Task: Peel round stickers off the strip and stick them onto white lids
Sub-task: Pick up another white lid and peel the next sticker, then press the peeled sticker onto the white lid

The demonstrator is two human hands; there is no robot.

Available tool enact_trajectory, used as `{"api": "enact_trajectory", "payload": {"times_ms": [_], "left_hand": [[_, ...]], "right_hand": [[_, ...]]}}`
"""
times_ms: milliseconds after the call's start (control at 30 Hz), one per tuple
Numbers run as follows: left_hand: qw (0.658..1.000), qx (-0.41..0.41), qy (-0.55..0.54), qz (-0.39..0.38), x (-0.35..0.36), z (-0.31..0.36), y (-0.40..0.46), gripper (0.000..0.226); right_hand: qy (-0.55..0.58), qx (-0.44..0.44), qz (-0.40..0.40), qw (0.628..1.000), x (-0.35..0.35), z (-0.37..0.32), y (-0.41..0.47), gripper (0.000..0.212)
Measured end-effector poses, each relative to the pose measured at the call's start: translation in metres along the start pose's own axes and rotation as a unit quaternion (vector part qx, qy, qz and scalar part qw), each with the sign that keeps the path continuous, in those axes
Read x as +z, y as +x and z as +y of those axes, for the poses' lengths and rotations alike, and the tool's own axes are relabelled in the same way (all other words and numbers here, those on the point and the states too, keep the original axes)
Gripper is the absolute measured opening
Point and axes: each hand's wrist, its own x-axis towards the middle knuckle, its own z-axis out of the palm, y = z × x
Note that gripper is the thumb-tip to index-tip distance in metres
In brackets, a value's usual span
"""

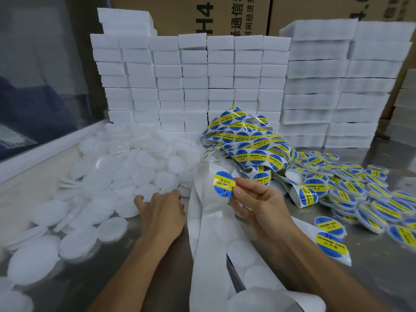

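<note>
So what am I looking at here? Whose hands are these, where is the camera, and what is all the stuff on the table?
No machine here: a person wears a camera on the head, looking down at both bare hands. The right hand pinches one round blue-and-yellow sticker above the emptied backing strip. The left hand reaches into a pile of plain white lids on the metal table. The tangled sticker strip lies behind, lids already labelled to the right, stacked white blocks at the back.
</note>
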Motion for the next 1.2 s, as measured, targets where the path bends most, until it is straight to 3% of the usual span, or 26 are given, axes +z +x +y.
{"api": "enact_trajectory", "payload": {"times_ms": [100, 367, 467, 567, 667, 700, 800, 833, 900, 967, 1033, 1200], "left_hand": [[0.999, 0.010, -0.032, 0.029, -0.001, 0.000, -0.001, 0.013], [0.995, 0.025, -0.083, 0.054, 0.002, 0.000, 0.001, 0.037], [0.979, 0.020, -0.175, 0.104, -0.003, 0.006, 0.002, 0.038], [0.929, 0.018, -0.327, 0.170, -0.010, 0.012, 0.001, 0.035], [0.857, -0.018, -0.492, 0.151, -0.024, 0.021, -0.001, 0.034], [0.818, -0.030, -0.561, 0.122, -0.029, 0.024, -0.001, 0.036], [0.640, -0.033, -0.767, -0.032, -0.043, 0.030, -0.003, 0.028], [0.595, -0.025, -0.800, -0.080, -0.046, 0.031, -0.005, 0.023], [0.545, -0.015, -0.824, -0.154, -0.048, 0.033, -0.009, 0.025], [0.519, -0.014, -0.831, -0.200, -0.047, 0.037, -0.012, 0.028], [0.513, -0.014, -0.830, -0.216, -0.045, 0.040, -0.015, 0.032], [0.555, 0.000, -0.808, -0.199, -0.041, 0.047, -0.018, 0.033]], "right_hand": [[-0.017, -0.021, 0.015, 1.000, 0.000, -0.003, -0.001, 0.019], [-0.048, -0.039, 0.020, 0.998, -0.003, -0.010, 0.000, 0.007], [-0.076, -0.050, 0.049, 0.995, -0.006, -0.009, 0.001, 0.010], [-0.082, -0.085, 0.063, 0.991, -0.007, -0.010, 0.002, 0.017], [-0.110, -0.126, 0.049, 0.985, -0.007, -0.010, 0.001, 0.030], [-0.127, -0.138, 0.043, 0.981, -0.005, -0.009, 0.000, 0.037], [-0.140, -0.164, 0.020, 0.976, 0.000, -0.006, -0.003, 0.054], [-0.126, -0.164, 0.012, 0.978, 0.001, -0.006, -0.004, 0.057], [-0.097, -0.157, -0.001, 0.983, 0.002, -0.005, -0.005, 0.061], [-0.083, -0.153, -0.003, 0.985, 0.004, -0.006, -0.005, 0.059], [-0.087, -0.155, 0.007, 0.984, 0.003, -0.006, -0.003, 0.053], [-0.091, -0.165, 0.020, 0.982, -0.004, -0.007, -0.002, 0.046]]}}
